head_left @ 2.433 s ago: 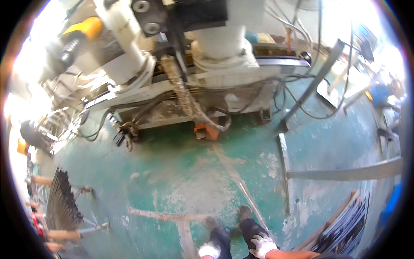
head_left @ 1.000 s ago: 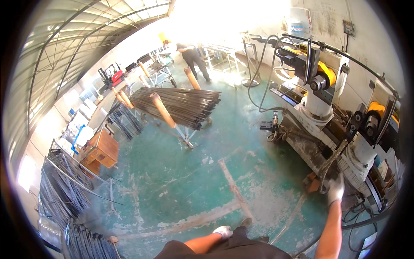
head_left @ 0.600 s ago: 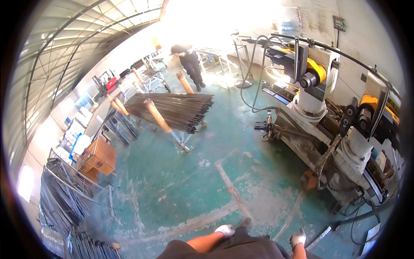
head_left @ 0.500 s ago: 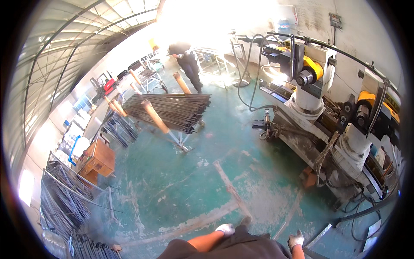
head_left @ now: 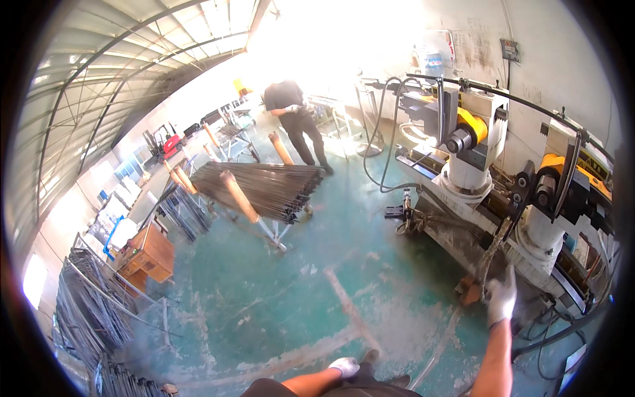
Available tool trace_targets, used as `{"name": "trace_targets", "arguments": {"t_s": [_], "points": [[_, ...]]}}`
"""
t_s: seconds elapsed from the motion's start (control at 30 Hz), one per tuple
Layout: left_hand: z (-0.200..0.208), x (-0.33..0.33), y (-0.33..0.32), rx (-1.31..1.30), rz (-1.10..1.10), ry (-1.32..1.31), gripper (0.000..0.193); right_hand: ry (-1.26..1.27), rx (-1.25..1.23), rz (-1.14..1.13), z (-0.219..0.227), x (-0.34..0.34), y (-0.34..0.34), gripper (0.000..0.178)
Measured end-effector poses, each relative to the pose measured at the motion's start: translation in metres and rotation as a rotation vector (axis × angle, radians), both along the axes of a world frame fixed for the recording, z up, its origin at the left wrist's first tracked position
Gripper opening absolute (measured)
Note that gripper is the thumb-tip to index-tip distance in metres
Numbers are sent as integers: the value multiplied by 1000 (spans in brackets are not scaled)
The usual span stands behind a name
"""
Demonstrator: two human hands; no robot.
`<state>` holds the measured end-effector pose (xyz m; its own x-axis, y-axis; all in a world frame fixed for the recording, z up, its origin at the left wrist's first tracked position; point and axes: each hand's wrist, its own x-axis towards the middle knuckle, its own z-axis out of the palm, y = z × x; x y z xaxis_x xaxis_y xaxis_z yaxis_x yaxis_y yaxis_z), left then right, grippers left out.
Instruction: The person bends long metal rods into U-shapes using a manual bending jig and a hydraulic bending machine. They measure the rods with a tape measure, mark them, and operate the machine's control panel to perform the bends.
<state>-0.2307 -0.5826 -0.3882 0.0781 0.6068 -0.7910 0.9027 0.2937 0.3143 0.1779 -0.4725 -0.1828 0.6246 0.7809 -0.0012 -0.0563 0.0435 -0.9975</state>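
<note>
My right hand (head_left: pixel 503 296), in a white work glove, is raised in front of the machine on the right. One finger stretches upward and the thumb stands apart. Nothing shows in this hand. The nearest machine parts are a rust-coloured block (head_left: pixel 469 291) low on the frame and a dirty hanging hose (head_left: pixel 493 250). My left hand (head_left: pixel 344 366), gloved the same way, rests low by my dark trousers, and its fingers are too small to make out. The machine (head_left: pixel 473 172) has two white columns with yellow and black heads.
A rack with wooden-coloured posts (head_left: pixel 239 196) carries a bundle of dark metal rods (head_left: pixel 264 185). Beyond it stands a co-worker in dark clothes (head_left: pixel 297 119). More rods (head_left: pixel 89 311) and a wooden cabinet (head_left: pixel 149 253) line the left. Black cables (head_left: pixel 549 341) lie at the lower right.
My right hand has risen from my side toward the machine, with a finger now extended. My left hand stays low by my body. The co-worker stands more upright, and the view has shifted slightly.
</note>
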Motion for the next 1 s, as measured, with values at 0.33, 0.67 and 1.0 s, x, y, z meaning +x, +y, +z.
{"name": "trace_targets", "arguments": {"t_s": [0.33,0.67,1.0], "points": [[-2,-19,-7,-54,-68,-54,34,-152,-97,-93,119,39,23,70],[-28,-75,31,49,-117,2,41,-146,-185,19,-22,-23,-64,72],[-48,-138,20,-50,-290,6,45,112,-971,-87,-263,-124,-272,53]]}}
